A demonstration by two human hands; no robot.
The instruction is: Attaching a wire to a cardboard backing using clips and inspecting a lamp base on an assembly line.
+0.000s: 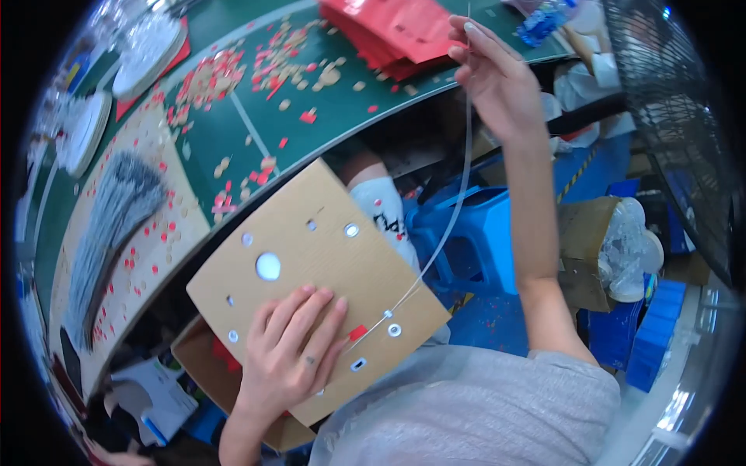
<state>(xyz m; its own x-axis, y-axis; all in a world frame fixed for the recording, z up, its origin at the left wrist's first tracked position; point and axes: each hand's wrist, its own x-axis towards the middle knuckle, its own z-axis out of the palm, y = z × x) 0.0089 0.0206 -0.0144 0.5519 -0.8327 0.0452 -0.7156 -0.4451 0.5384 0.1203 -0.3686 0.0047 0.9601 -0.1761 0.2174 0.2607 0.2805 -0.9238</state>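
Nearest was the person's grey short-sleeved shirt [466,412]. In front of it, the left hand [294,353] lay palm down, its fingers extended close together and pressed on a square brown cardboard sheet [338,260]. The sheet sat tilted over the lap, pierced with a large round hole and several smaller ones, with a small red patch [357,333] beside the fingers. A thin white cord [461,194] lay across its right part, then rose in a slack curve to the right hand [489,74], lifted high, whose bent fingers pinched it near its upper end.

Partly beneath the sheet stood an open brown cardboard box [198,357], and to its right a blue plastic stool [474,241]. Further right, clear plastic rounded pieces [628,248] stuck out of another carton [583,245].

Beyond, the curved green table [291,132] carried a long bundle of grey strips [113,233] at left, scattered red and beige scraps [210,76], and fanned red sheets [388,31] near the right hand. A black mesh guard [668,70] stood at the far right.
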